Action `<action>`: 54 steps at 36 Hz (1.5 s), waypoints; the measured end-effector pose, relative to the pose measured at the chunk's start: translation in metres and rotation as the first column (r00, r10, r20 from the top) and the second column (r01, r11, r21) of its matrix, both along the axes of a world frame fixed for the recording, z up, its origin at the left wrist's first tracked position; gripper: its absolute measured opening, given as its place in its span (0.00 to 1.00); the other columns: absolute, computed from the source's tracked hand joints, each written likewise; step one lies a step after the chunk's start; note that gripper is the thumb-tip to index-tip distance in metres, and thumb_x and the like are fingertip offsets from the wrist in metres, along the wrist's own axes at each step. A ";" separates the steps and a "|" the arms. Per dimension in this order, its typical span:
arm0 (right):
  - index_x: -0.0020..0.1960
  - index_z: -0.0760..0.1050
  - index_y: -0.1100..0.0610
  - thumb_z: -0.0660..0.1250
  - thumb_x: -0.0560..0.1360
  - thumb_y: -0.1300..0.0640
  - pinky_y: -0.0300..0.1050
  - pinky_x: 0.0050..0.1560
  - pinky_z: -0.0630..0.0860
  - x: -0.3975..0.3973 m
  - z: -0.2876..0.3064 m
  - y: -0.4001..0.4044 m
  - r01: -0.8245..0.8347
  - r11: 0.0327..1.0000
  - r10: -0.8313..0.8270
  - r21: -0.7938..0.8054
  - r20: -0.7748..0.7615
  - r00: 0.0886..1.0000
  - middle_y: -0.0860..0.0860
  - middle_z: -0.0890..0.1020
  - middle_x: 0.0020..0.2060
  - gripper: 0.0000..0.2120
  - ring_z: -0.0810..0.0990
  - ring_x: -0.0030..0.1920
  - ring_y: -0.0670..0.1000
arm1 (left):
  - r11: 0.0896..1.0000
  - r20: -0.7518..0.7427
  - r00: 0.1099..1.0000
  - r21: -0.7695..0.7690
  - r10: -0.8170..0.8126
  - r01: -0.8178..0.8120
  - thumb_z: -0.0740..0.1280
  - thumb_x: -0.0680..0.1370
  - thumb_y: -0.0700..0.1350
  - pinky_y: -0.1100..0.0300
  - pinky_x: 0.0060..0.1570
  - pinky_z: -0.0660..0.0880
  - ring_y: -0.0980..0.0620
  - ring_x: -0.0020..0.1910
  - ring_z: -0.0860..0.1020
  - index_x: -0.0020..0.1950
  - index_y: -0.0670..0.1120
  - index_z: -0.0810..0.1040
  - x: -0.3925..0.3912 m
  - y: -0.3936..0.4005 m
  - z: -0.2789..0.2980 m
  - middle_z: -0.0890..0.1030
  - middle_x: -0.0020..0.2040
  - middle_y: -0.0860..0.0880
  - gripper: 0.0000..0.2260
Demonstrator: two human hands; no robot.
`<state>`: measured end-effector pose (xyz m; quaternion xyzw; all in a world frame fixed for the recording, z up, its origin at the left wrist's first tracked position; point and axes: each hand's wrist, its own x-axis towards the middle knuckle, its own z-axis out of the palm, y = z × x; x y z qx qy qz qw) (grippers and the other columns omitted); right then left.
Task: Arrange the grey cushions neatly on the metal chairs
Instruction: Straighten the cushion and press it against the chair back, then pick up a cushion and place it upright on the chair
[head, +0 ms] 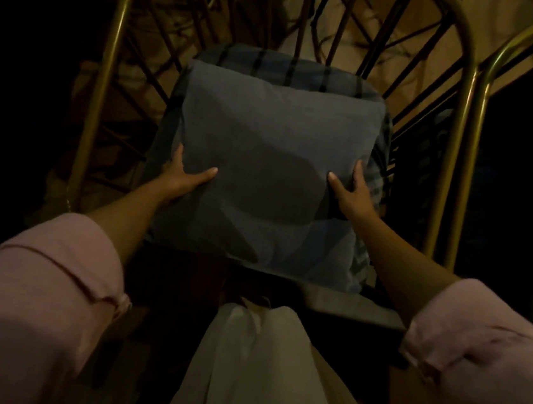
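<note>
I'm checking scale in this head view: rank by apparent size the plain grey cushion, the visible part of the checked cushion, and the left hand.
1. Plain grey cushion
2. Checked cushion
3. Left hand

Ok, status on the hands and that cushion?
Left hand and right hand gripping the grey cushion by its sides. Cushion over a striped cushion on the metal chair. Nothing blocking.

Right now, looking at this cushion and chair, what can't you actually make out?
- Head view: fingers of left hand and right hand, hidden behind the grey cushion.
- Most of the striped cushion, covered by the grey one.
- Metal chair seat and legs: covered, or lost in darkness.
- Right edge: too dark.
</note>
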<state>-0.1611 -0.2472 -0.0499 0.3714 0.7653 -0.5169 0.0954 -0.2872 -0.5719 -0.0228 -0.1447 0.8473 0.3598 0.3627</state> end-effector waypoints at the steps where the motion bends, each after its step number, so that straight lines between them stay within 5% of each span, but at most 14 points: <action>1: 0.80 0.46 0.50 0.65 0.72 0.34 0.58 0.75 0.60 0.002 -0.001 -0.001 -0.016 1.000 0.016 0.011 0.026 1.000 0.55 0.57 0.79 0.46 0.59 0.77 0.60 | 1.000 0.028 1.000 -0.021 0.006 -0.005 0.75 0.53 0.72 0.44 0.75 0.62 0.41 0.77 0.62 0.80 0.56 0.44 0.003 -0.006 -0.006 0.57 0.80 0.43 0.65; 3: 0.80 0.45 0.47 0.63 0.70 0.30 0.62 0.75 0.59 0.007 0.002 -0.004 -0.050 0.998 0.048 0.028 0.086 0.995 0.56 0.54 0.79 0.48 0.57 0.77 0.62 | 0.999 0.068 0.998 -0.036 0.002 0.001 0.73 0.41 0.77 0.44 0.75 0.62 0.41 0.77 0.61 0.80 0.55 0.41 0.010 -0.011 -0.010 0.56 0.80 0.43 0.75; 7: 0.80 0.48 0.49 0.67 0.71 0.34 0.63 0.73 0.60 0.021 0.024 -0.010 -0.081 0.993 0.074 0.090 0.085 0.994 0.59 0.57 0.78 0.47 0.57 0.77 0.63 | 0.998 0.055 0.998 -0.069 -0.010 0.013 0.78 0.58 0.67 0.43 0.75 0.61 0.38 0.78 0.57 0.80 0.51 0.44 0.027 0.010 0.026 0.52 0.80 0.42 0.62; 12: 0.79 0.53 0.59 0.71 0.75 0.50 0.59 0.72 0.64 0.028 0.076 0.007 -0.030 0.988 0.029 0.153 0.013 1.000 0.59 0.63 0.76 0.41 0.62 0.75 0.62 | 0.998 -0.026 1.000 0.054 -0.010 0.012 0.73 0.45 0.77 0.43 0.70 0.69 0.41 0.73 0.68 0.77 0.53 0.56 0.001 0.046 -0.012 0.66 0.76 0.45 0.66; 14: 0.79 0.53 0.58 0.70 0.76 0.51 0.55 0.72 0.65 0.031 0.104 0.021 0.021 0.986 -0.020 0.164 -0.005 1.000 0.58 0.64 0.76 0.39 0.64 0.74 0.60 | 0.990 -0.039 0.999 0.136 -0.024 0.029 0.74 0.48 0.75 0.44 0.68 0.71 0.43 0.72 0.71 0.78 0.50 0.56 0.001 0.089 0.032 0.68 0.76 0.45 0.64; 19: 0.77 0.59 0.60 0.70 0.76 0.55 0.45 0.69 0.64 0.055 0.168 0.073 0.214 0.927 -0.185 0.308 -0.119 0.975 0.59 0.68 0.73 0.34 0.67 0.73 0.57 | 0.936 -0.048 0.971 0.256 -0.236 0.240 0.73 0.73 0.55 0.46 0.68 0.71 0.39 0.71 0.70 0.80 0.45 0.50 0.008 0.193 0.120 0.67 0.75 0.42 0.44; 25: 0.77 0.59 0.59 0.70 0.76 0.51 0.52 0.73 0.62 0.110 0.197 0.138 0.366 0.831 -0.327 0.419 -0.164 0.931 0.59 0.66 0.74 0.35 0.65 0.74 0.59 | 0.806 -0.066 0.871 0.349 -0.487 0.477 0.73 0.73 0.58 0.49 0.60 0.75 0.42 0.62 0.77 0.70 0.37 0.69 0.007 0.295 0.136 0.78 0.63 0.40 0.35; 29: 0.77 0.58 0.57 0.69 0.76 0.49 0.55 0.73 0.61 0.159 0.203 0.182 0.487 0.755 -0.474 0.440 -0.148 0.868 0.59 0.65 0.75 0.36 0.64 0.73 0.60 | 0.733 -0.066 0.797 0.352 -0.601 0.582 0.64 0.81 0.47 0.63 0.36 0.73 0.50 0.42 0.76 0.60 0.45 0.72 0.045 0.363 0.162 0.75 0.48 0.47 0.09; 31: 0.77 0.58 0.57 0.69 0.76 0.49 0.56 0.73 0.61 0.186 0.202 0.210 0.535 0.722 -0.542 0.439 -0.123 0.831 0.58 0.65 0.75 0.35 0.63 0.74 0.60 | 0.705 -0.056 0.771 0.368 -0.635 0.607 0.63 0.82 0.48 0.62 0.36 0.72 0.51 0.41 0.76 0.55 0.47 0.73 0.072 0.399 0.163 0.75 0.47 0.47 0.06; 35: 0.77 0.59 0.54 0.68 0.75 0.45 0.62 0.71 0.64 0.225 0.195 0.258 0.616 0.680 -0.642 0.398 -0.082 0.762 0.56 0.68 0.74 0.35 0.66 0.72 0.61 | 0.719 0.022 0.778 0.400 -0.628 0.569 0.61 0.82 0.50 0.55 0.53 0.71 0.43 0.60 0.79 0.71 0.45 0.68 0.121 0.456 0.157 0.76 0.64 0.45 0.19; 40: 0.76 0.62 0.55 0.67 0.76 0.44 0.62 0.71 0.65 0.261 0.187 0.323 0.633 0.677 -0.673 0.375 -0.032 0.739 0.57 0.70 0.72 0.33 0.69 0.71 0.61 | 0.836 0.153 0.882 0.423 -0.446 0.349 0.62 0.81 0.55 0.50 0.55 0.74 0.44 0.59 0.74 0.74 0.47 0.62 0.186 0.516 0.144 0.71 0.69 0.45 0.25; 44: 0.75 0.63 0.59 0.65 0.79 0.46 0.57 0.71 0.66 0.281 0.188 0.362 0.630 0.698 -0.672 0.339 0.007 0.741 0.57 0.68 0.73 0.30 0.68 0.72 0.60 | 0.899 0.149 0.951 0.393 -0.271 0.194 0.72 0.73 0.58 0.49 0.72 0.66 0.42 0.74 0.66 0.80 0.44 0.48 0.235 0.540 0.130 0.63 0.78 0.44 0.47; 47: 0.75 0.63 0.59 0.63 0.79 0.44 0.55 0.68 0.67 0.301 0.184 0.405 0.629 0.718 -0.674 0.298 0.073 0.735 0.56 0.68 0.73 0.30 0.69 0.71 0.59 | 0.934 0.135 0.984 0.352 -0.115 0.061 0.77 0.66 0.60 0.47 0.74 0.64 0.41 0.76 0.63 0.80 0.45 0.44 0.262 0.565 0.123 0.60 0.78 0.42 0.56; 54: 0.77 0.58 0.57 0.66 0.73 0.35 0.59 0.69 0.69 0.318 0.177 0.479 0.696 0.709 -0.702 0.112 0.197 0.684 0.57 0.64 0.75 0.41 0.68 0.71 0.62 | 0.941 0.154 0.988 0.335 0.001 -0.053 0.78 0.65 0.60 0.40 0.72 0.65 0.39 0.76 0.62 0.80 0.52 0.39 0.265 0.592 0.107 0.57 0.79 0.43 0.58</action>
